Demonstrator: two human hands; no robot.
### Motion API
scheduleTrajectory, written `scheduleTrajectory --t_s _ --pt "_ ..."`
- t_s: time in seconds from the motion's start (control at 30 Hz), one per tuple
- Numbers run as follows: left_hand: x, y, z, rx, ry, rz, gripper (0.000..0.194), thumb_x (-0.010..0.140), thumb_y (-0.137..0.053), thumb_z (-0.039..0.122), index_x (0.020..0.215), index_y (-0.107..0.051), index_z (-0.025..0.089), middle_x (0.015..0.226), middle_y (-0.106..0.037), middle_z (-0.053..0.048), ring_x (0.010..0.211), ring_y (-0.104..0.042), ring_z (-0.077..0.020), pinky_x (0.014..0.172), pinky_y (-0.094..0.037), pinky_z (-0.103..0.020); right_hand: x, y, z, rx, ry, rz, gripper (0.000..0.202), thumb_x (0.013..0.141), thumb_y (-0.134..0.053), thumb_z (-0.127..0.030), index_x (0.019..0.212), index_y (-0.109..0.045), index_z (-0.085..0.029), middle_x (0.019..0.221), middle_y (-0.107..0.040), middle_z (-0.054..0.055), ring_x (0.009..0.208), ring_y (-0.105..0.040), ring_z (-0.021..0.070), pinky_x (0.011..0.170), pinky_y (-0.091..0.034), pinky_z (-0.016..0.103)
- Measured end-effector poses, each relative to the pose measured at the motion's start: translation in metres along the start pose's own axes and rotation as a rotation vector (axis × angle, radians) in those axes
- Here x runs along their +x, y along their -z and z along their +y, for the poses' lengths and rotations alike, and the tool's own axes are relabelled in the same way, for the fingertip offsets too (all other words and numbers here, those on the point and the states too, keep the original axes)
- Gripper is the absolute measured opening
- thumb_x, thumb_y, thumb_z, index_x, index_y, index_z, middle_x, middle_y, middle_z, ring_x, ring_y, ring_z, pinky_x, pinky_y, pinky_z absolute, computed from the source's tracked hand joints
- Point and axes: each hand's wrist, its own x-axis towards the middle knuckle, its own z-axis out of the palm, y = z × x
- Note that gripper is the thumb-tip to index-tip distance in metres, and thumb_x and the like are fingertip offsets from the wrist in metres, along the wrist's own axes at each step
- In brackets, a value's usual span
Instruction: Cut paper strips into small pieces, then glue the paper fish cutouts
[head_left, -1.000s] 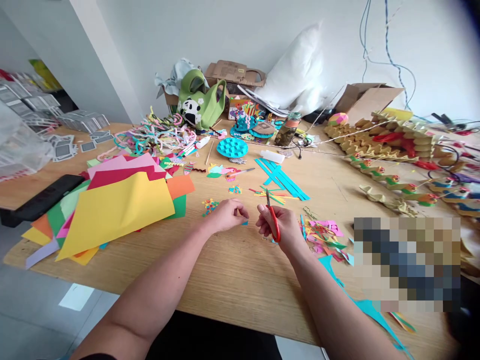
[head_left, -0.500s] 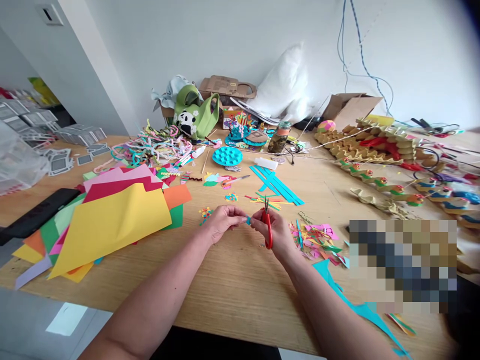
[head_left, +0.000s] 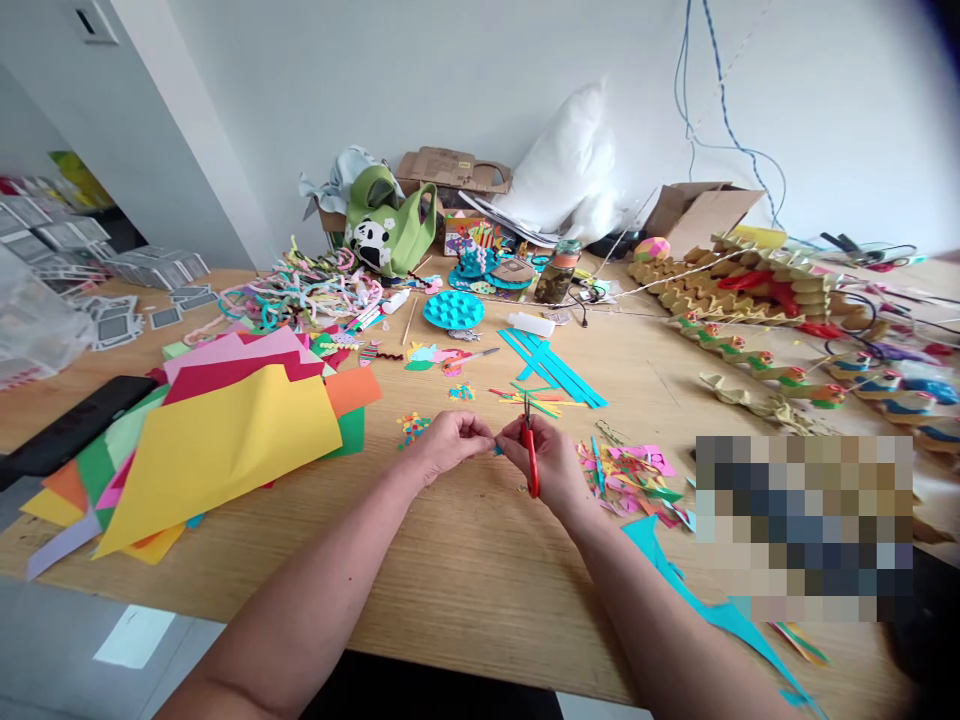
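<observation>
My left hand (head_left: 452,443) pinches one side of a small blue piece of paper (head_left: 498,449) over the middle of the table. My right hand (head_left: 551,455) pinches its other side, and the fingers mostly cover the piece. Red-handled scissors (head_left: 532,455) hang on my right hand, their blades pointing away from me. Small coloured paper dots (head_left: 412,429) lie beside my left hand. Just beyond the hands are thin coloured paper strips (head_left: 541,400) and wider blue strips (head_left: 551,370). Right of my right hand lies a heap of paper scraps (head_left: 630,475).
Coloured paper sheets (head_left: 247,450) are stacked at left. Behind stand a blue craft plate (head_left: 453,311), a glue bottle (head_left: 532,324), a jar (head_left: 556,278) and a green panda bag (head_left: 390,225). Egg cartons (head_left: 697,280) fill the right; a blue paper offcut (head_left: 697,600) lies near the front edge.
Less of the blue piece shows between my fingers, which have come slightly closer together. The scissors have tilted a little; the view has shifted slightly.
</observation>
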Motion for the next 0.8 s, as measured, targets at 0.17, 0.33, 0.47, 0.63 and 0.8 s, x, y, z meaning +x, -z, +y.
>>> scheduleTrajectory --t_s 0.17,0.33,0.47,0.63,0.8 --pt "-0.003 -0.003 0.005 0.047 0.034 -0.006 0.014 0.063 -0.069 0.025 0.069 -0.065 0.014 0.059 -0.055 0.004 0.056 -0.044 -0.0075 0.055 -0.030 -0.023 -0.001 0.001 -0.003 0.077 0.007 0.032 0.034 0.063 -0.076 -0.045 0.074 -0.059 -0.018 0.065 -0.058 0.000 0.060 -0.052 0.0149 0.056 -0.039 0.027" --pt "-0.004 -0.003 0.006 0.045 0.062 -0.075 0.013 0.063 -0.068 0.026 0.066 -0.062 0.014 0.058 -0.054 0.004 0.055 -0.044 -0.0075 0.052 -0.029 -0.022 -0.001 0.001 -0.002 0.074 0.048 -0.016 0.036 0.066 -0.075 -0.049 0.076 -0.060 -0.018 0.065 -0.060 0.001 0.060 -0.052 0.0151 0.055 -0.040 0.026" --pt "-0.003 -0.002 0.002 0.007 0.045 -0.065 0.016 0.063 -0.069 0.029 0.064 -0.062 0.015 0.055 -0.053 0.004 0.051 -0.043 -0.0070 0.049 -0.028 -0.022 -0.003 0.003 -0.003 0.035 0.075 0.009 0.039 0.070 -0.072 -0.054 0.077 -0.061 -0.017 0.067 -0.062 0.003 0.061 -0.056 0.0159 0.056 -0.044 0.026" --pt "0.001 0.003 0.004 -0.237 0.045 0.109 0.024 0.059 -0.075 0.034 0.068 -0.065 0.014 0.063 -0.061 0.000 0.052 -0.047 -0.0068 0.050 -0.032 -0.022 -0.004 0.007 -0.003 0.097 -0.056 -0.038 0.049 0.074 -0.063 -0.066 0.070 -0.059 -0.017 0.066 -0.066 0.007 0.055 -0.062 0.0163 0.055 -0.052 0.028" --pt "0.003 0.008 0.008 -0.401 0.064 0.211 0.025 0.053 -0.078 0.032 0.065 -0.067 0.012 0.063 -0.063 -0.003 0.052 -0.050 -0.0073 0.051 -0.036 -0.021 -0.007 0.002 0.002 0.035 -0.156 -0.273 0.050 0.072 -0.066 -0.065 0.059 -0.055 -0.017 0.053 -0.062 0.003 0.044 -0.059 0.0144 0.042 -0.047 0.023"
